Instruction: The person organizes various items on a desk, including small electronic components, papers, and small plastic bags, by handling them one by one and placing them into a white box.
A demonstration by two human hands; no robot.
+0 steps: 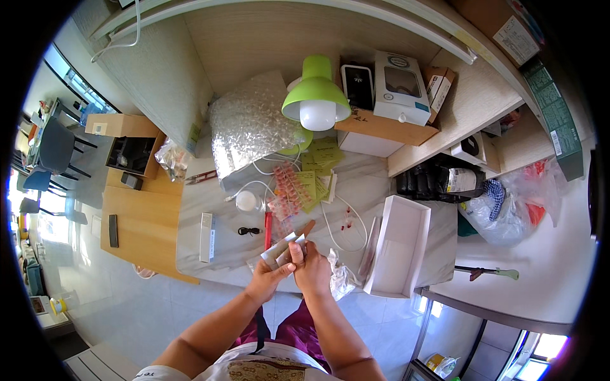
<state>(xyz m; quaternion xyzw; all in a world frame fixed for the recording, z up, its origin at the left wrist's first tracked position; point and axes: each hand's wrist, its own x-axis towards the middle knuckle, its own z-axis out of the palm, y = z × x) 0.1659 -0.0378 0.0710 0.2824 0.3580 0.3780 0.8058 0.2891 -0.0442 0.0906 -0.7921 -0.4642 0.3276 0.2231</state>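
Observation:
My left hand [265, 280] and my right hand [311, 272] are close together at the table's near edge. Both are closed on a small white-and-grey flat piece [278, 253], whose exact kind I cannot make out. A brown strip [307, 228] sticks out just beyond the right fingers. Beyond the left hand lies a red-handled tool [268, 230], next to a short coiled black cable [248, 231]. Crumpled silvery wrapping [342, 277] is beside my right hand. Farther off are pink blister strips [290, 185] and yellow-green paper slips [316, 173].
An open white box [398, 247] stands at the table's right, and a slim white box [207, 237] at its left. Bubble wrap [248, 124] and a green lamp [317, 95] occupy the back. A white cable [365, 236] loops across the marbled top. A wooden side table [143, 213] adjoins on the left.

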